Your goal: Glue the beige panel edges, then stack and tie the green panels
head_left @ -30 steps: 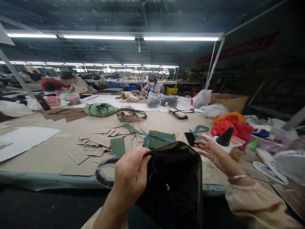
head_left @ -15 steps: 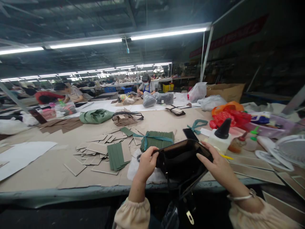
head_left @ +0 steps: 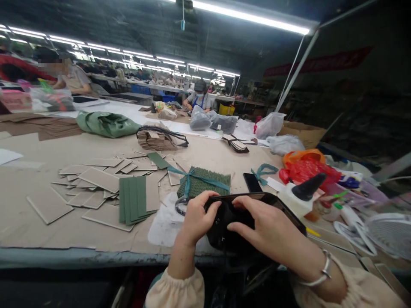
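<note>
Head view: black bag is held over the bench at its near edge, mouth up toward the wearer. Lower part dark; can't tell whether the edge bears any weight. Left hand: grip pinching the bag's rim at its left end, thumb inside, fingers outside, probably to steady the mouth. Right hand: grip spread, thumb and fingers apart over the opening, fingertips close to the rim, apparently so the inside can be reached; whether they touch the lining, can't tell.

White sheet lies by the near edge, just left of the bag, maybe as a clean underlay. Bundle of green strips sits just beyond the bag, bound with a teal tie, presumably to stop the strips sliding apart. Green pieces overlap in a fan nearer the left corner, probably for easy counting; loose boards are scattered around them, no clear order. Phone lies flat beyond the bag, out from under the hands. Glue bottle, black cap tilted, is toward the right edge, likely for easy right-hand reach.
</note>
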### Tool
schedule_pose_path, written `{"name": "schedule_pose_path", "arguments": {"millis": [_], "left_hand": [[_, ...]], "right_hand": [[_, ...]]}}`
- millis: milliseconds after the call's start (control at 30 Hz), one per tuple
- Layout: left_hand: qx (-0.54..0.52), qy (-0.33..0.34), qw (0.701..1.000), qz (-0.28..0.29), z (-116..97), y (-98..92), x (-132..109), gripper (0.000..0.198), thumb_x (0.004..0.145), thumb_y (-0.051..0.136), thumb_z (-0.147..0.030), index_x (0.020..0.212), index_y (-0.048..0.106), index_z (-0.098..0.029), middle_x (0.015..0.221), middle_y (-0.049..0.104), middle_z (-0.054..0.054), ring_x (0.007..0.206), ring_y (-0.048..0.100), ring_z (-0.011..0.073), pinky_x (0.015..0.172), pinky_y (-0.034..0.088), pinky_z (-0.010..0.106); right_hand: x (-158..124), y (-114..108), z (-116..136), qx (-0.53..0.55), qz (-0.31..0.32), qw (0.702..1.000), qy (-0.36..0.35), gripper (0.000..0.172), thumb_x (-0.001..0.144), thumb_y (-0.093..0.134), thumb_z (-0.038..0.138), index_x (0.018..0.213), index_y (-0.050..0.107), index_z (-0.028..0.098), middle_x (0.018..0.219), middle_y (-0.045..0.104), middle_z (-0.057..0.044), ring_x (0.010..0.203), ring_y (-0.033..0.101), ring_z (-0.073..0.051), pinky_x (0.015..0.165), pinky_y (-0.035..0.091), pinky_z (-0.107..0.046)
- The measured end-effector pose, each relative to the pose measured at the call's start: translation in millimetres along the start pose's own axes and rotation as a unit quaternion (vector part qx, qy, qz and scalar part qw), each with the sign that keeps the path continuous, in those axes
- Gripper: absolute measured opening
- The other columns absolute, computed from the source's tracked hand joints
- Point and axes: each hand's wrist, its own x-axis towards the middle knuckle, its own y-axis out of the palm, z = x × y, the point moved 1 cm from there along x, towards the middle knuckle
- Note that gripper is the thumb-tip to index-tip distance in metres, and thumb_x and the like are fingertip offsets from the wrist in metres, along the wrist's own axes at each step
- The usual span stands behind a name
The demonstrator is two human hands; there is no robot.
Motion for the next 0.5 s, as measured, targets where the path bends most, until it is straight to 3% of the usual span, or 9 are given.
{"name": "schedule_pose_path", "arguments": {"millis": [100, 233, 500], "left_hand": [[0.008, 0.006, 1.0, 0.001, 0.5, 1.1, 1.5, 0.015, 0.085, 0.056, -0.019, 0.098, 0.064, -0.02, 0.091, 0.069, 0.001, 0.085, 0.063, 0.0141, 0.078, 0.048, 0.024], [0.022, 0.005, 1.0, 0.013, 1.0, 1.2, 2.5, 0.017, 0.084, 0.059, -0.021, 0.1, 0.064, -0.021, 0.094, 0.07, 0.002, 0.087, 0.064, 0.0158, 0.079, 0.048, 0.026], [0.027, 0.011, 0.999, 0.026, 0.3, -0.3, 3.8, 0.014, 0.087, 0.058, -0.023, 0.095, 0.069, -0.021, 0.09, 0.073, 0.001, 0.084, 0.066, 0.0155, 0.076, 0.05, 0.024]], "right_hand": [[10.3, 9.7, -3.3, -0.005, 0.035, 0.999, 0.003, 0.03, 0.086, 0.061, 0.033, 0.114, 0.058, 0.022, 0.1, 0.07, -0.004, 0.086, 0.067, -0.02, 0.075, 0.053, -0.033], [16.0, 10.4, -14.9, -0.02, 0.05, 0.998, -0.013, 0.019, 0.092, 0.051, 0.024, 0.101, 0.067, 0.023, 0.098, 0.072, -0.002, 0.087, 0.067, -0.019, 0.079, 0.05, -0.031], [17.1, 3.9, -23.8, -0.002, 0.052, 0.999, 0.016, 0.021, 0.092, 0.052, 0.027, 0.091, 0.072, 0.024, 0.089, 0.074, 0.0, 0.08, 0.066, -0.016, 0.076, 0.046, -0.026]]}}
